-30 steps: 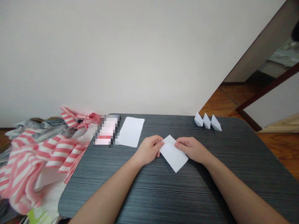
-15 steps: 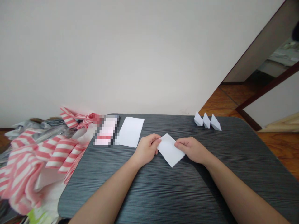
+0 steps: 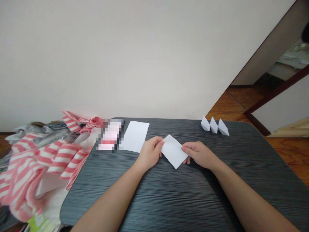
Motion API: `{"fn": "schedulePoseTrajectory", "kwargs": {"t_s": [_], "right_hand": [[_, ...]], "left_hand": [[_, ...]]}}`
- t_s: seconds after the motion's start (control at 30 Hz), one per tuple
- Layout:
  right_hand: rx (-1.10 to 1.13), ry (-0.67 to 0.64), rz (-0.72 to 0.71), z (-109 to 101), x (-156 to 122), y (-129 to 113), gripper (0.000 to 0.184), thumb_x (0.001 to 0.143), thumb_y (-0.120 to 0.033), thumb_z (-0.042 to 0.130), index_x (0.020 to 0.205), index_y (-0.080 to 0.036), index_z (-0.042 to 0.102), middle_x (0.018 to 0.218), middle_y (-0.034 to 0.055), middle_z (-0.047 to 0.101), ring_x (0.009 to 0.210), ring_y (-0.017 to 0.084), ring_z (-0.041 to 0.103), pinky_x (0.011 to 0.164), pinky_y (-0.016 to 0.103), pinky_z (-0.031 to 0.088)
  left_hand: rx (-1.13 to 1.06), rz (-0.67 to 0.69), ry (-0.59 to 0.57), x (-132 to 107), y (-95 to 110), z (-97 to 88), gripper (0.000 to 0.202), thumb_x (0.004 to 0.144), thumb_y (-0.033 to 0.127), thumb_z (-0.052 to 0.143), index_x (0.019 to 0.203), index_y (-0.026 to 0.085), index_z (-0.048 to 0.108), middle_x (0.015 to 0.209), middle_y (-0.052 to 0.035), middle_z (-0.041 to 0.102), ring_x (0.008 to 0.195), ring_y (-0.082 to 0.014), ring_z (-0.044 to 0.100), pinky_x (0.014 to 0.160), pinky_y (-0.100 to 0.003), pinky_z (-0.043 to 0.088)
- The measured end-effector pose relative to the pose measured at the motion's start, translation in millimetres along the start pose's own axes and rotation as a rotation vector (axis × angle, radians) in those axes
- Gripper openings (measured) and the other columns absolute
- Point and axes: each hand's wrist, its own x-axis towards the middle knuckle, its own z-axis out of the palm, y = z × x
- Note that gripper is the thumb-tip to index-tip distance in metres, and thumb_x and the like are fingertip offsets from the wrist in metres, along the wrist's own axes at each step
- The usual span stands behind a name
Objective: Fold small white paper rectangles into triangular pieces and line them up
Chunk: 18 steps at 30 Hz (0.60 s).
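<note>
A folded white paper square (image 3: 173, 152) is held with one corner toward me, above the middle of the table. My left hand (image 3: 151, 153) pinches its left corner between thumb and fingers. At the right corner my right hand (image 3: 198, 155) grips it, thumb on top and fingers curled beneath. A stack of white paper (image 3: 135, 135) lies on the table just beyond my left hand. Three folded white paper boats (image 3: 213, 125) stand in a row near the back edge, to the right.
The dark wood-grain table (image 3: 193, 199) meets a pale wall (image 3: 145, 58) at the back. Left of the paper stack is a blurred-out item (image 3: 110, 134). Red-and-white striped cloth (image 3: 48, 158) and plastic bags are heaped by the table's left side. Wooden floor (image 3: 229, 103) shows at right.
The paper square has shifted slightly left and away from me. My left hand has moved a little the same way, and more of my right fingers shows beneath the paper.
</note>
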Motion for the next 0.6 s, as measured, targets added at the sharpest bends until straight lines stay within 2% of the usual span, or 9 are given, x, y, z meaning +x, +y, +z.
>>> {"fn": "schedulePoseTrajectory", "kwargs": {"t_s": [0.13, 0.4, 0.53, 0.6], "right_hand": [[0.036, -0.023, -0.001, 0.9, 0.2, -0.8, 0.033, 0.091, -0.036, 0.044, 0.074, -0.013, 0.06, 0.067, 0.0057, 0.068, 0.056, 0.013, 0.064, 0.05, 0.024, 0.05], [0.058, 0.007, 0.036, 2.4, -1.0, -4.6, 0.035, 0.091, -0.037, 0.044, 0.07, -0.013, 0.058, 0.062, 0.0049, 0.067, 0.05, 0.012, 0.062, 0.047, 0.023, 0.048], [0.122, 0.048, 0.016, 2.4, 0.5, -1.8, 0.035, 0.09, -0.04, 0.046, 0.072, -0.013, 0.058, 0.065, 0.0063, 0.068, 0.053, 0.013, 0.064, 0.046, 0.024, 0.048], [0.164, 0.098, -0.001, 3.1, 1.5, -1.3, 0.035, 0.089, -0.042, 0.047, 0.074, -0.013, 0.058, 0.066, 0.0069, 0.069, 0.054, 0.014, 0.064, 0.046, 0.024, 0.047]], "left_hand": [[0.001, -0.013, 0.037, 1.6, -4.0, -0.8, 0.026, 0.088, 0.037, 0.042, 0.087, 0.018, 0.058, 0.051, 0.0041, 0.05, 0.047, -0.0101, 0.049, 0.048, -0.02, 0.037], [-0.048, -0.019, 0.07, 2.7, -5.5, 0.1, 0.024, 0.086, 0.037, 0.046, 0.088, 0.017, 0.059, 0.051, 0.0042, 0.05, 0.046, -0.0096, 0.049, 0.047, -0.02, 0.037], [-0.223, -0.028, 0.084, 5.1, -3.4, 0.9, 0.028, 0.085, 0.038, 0.049, 0.103, 0.016, 0.052, 0.05, 0.0059, 0.05, 0.043, -0.0085, 0.046, 0.045, -0.019, 0.035], [-0.297, -0.043, 0.049, 4.8, -1.0, 0.8, 0.035, 0.084, 0.039, 0.05, 0.11, 0.016, 0.047, 0.048, 0.007, 0.049, 0.039, -0.0077, 0.043, 0.042, -0.018, 0.032]]}}
